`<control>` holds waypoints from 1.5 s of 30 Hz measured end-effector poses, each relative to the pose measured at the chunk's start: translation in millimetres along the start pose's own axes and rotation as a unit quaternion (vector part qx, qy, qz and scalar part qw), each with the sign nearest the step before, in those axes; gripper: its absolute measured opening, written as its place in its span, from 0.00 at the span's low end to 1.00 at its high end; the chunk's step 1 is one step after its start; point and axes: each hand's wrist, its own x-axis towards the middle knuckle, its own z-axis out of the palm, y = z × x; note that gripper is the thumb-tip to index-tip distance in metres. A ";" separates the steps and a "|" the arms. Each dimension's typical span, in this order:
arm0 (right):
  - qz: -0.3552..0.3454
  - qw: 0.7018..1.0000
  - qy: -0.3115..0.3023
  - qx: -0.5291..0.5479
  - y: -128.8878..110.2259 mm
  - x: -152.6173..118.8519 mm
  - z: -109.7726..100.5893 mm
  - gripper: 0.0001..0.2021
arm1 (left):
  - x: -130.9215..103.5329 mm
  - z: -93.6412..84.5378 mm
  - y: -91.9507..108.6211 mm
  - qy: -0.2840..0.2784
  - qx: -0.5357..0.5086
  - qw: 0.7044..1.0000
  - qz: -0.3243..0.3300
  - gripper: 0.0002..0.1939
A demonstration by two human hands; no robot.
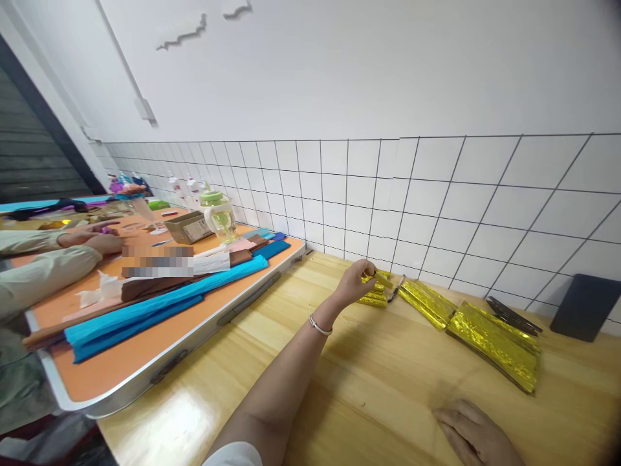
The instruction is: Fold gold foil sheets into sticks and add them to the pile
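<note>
My left hand [354, 283], with a bracelet at the wrist, reaches toward the wall and pinches a small strip of shiny gold foil [384, 279]. Just under it lies a small stack of gold foil pieces [372, 299] on the wooden table [383, 382]. My right hand [478, 432] rests on the table near the front edge of the view, fingers stretched forward and holding nothing. Beyond it are a larger gold foil sheet [497, 346] and a narrower gold foil bundle [427, 303], their ends meeting. A small dark-handled tool [395, 291] lies between the foil piles.
A dark stapler-like object [513, 316] and a black upright block [586, 307] stand by the tiled wall. On the left, an orange table [116, 378] bears blue crepe paper [165, 310], a box [189, 226] and a green-lidded bottle [218, 217]. Another person's hands [99, 241] work there.
</note>
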 end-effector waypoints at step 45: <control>0.217 0.910 0.239 0.259 12.4 5.5 -3.4 0.18 | -64.8 111.7 92.3 -0.243 -0.208 0.947 -0.011 0.12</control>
